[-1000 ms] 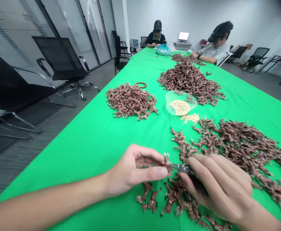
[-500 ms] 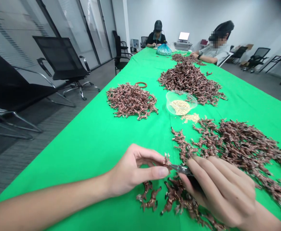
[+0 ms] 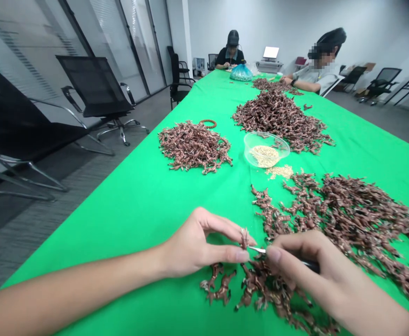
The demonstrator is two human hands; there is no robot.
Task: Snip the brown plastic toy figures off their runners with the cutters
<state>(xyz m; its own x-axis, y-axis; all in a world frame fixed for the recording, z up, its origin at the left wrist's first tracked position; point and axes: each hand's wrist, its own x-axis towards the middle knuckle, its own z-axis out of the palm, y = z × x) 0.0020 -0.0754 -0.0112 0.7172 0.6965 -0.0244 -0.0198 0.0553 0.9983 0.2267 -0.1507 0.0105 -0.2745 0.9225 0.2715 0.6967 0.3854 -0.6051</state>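
My left hand (image 3: 199, 245) pinches a small brown figurine piece (image 3: 244, 237) between thumb and fingers, just above the green table cloth (image 3: 137, 196). My right hand (image 3: 313, 270) is closed round a thin metal tool with a dark handle (image 3: 307, 264); its tip (image 3: 257, 249) touches the piece. Loose brown pieces (image 3: 257, 284) lie under both hands, and a wide spread of them (image 3: 348, 214) reaches to the right.
A clear bowl of tan beads (image 3: 265, 149) stands mid-table, with spilled beads (image 3: 279, 171) beside it. Two further brown heaps (image 3: 193, 147) (image 3: 281, 119) lie beyond. Two people sit at the far end. Black chairs (image 3: 95, 88) line the left side.
My right hand has turned and curled tighter round the tool, fingers no longer stretched over it. The view shifted slightly left. My left hand still pinches the piece.
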